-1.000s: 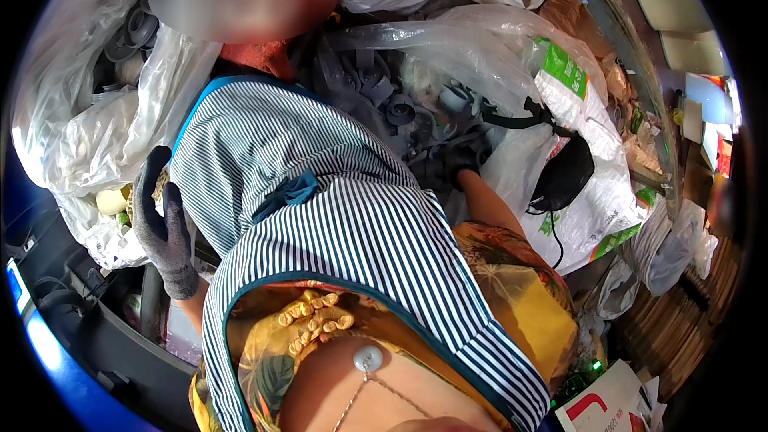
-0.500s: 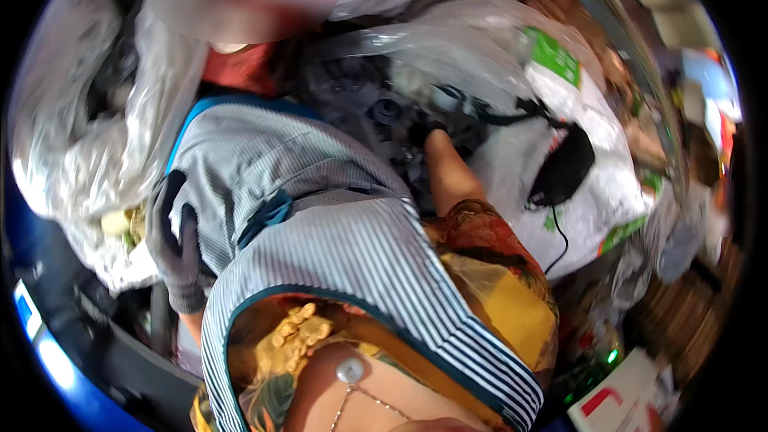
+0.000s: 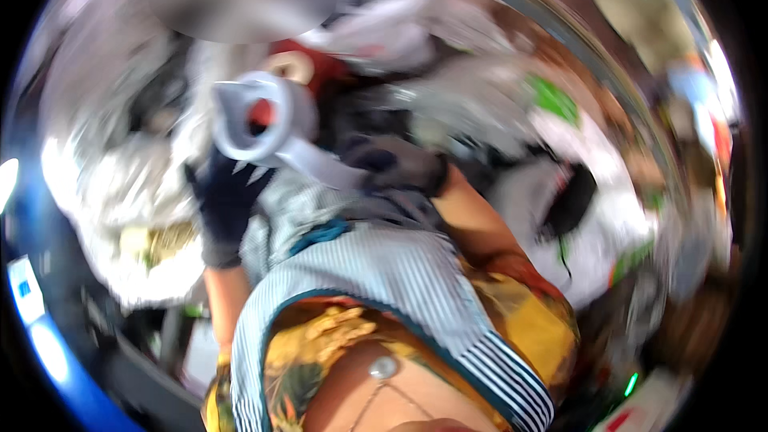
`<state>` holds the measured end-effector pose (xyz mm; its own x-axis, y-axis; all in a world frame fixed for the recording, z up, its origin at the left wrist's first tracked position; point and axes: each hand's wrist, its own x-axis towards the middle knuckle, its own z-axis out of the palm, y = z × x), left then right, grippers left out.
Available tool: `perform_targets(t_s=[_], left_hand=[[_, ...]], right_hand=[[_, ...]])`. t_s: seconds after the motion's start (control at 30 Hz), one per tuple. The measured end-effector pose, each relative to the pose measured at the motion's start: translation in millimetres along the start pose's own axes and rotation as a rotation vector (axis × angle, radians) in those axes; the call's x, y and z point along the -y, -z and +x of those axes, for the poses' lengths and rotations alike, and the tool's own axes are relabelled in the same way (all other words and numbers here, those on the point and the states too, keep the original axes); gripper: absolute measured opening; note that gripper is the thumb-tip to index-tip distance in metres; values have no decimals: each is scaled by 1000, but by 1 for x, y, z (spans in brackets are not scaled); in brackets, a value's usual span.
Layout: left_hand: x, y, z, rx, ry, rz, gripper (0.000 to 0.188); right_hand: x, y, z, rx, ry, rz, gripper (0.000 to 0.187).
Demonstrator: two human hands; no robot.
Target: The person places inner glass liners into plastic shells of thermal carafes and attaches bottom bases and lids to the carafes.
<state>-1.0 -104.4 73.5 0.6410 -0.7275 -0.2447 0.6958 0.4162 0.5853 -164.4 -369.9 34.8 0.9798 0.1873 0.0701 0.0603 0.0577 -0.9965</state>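
Observation:
A pale whitish plastic piece, ring-shaped with a pointed lip like a jug's spout and a long handle (image 3: 324, 166), is raised over my lap. Red shows through the opening of its ring. My right hand (image 3: 400, 164), in a dark grey glove, is closed round the handle's end. My left hand (image 3: 230, 204), gloved too, is just below the ring; its fingers are blurred and partly hidden behind it, so I cannot tell if it grips. My striped apron (image 3: 360, 260) lies beneath both hands.
A big clear plastic bag (image 3: 120, 192) bulges at my left. To the right lies a white and green sack (image 3: 592, 256) with a black pouch-like thing (image 3: 572, 200) on it. A person in red (image 3: 320, 64) is close ahead, and a metal rail (image 3: 576, 32) curves behind the bags.
My right hand has come up from the dark pile with the pale plastic piece. My left hand has risen from beside my lap to the ring. The view has shifted and blurred.

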Motion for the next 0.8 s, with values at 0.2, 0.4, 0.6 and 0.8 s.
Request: perform_targets(t_s=[0.2, 0.4, 0.6, 0.8], left_hand=[[-16, -9, -12, -118, -193, 221, 61], [5, 37, -31, -400, -460, 632, 43], [-2, -3, -26, -196, -324, -274, 40], [-11, 48, -10, -67, 24, -476, 56]], right_hand=[[-14, -18, 43, 283, 60, 50, 38], [-3, -28, 70, 254, -86, -53, 57], [44, -57, 93, -14, -138, -352, 69], [61, -59, 135, 304, -552, 932, 63]])
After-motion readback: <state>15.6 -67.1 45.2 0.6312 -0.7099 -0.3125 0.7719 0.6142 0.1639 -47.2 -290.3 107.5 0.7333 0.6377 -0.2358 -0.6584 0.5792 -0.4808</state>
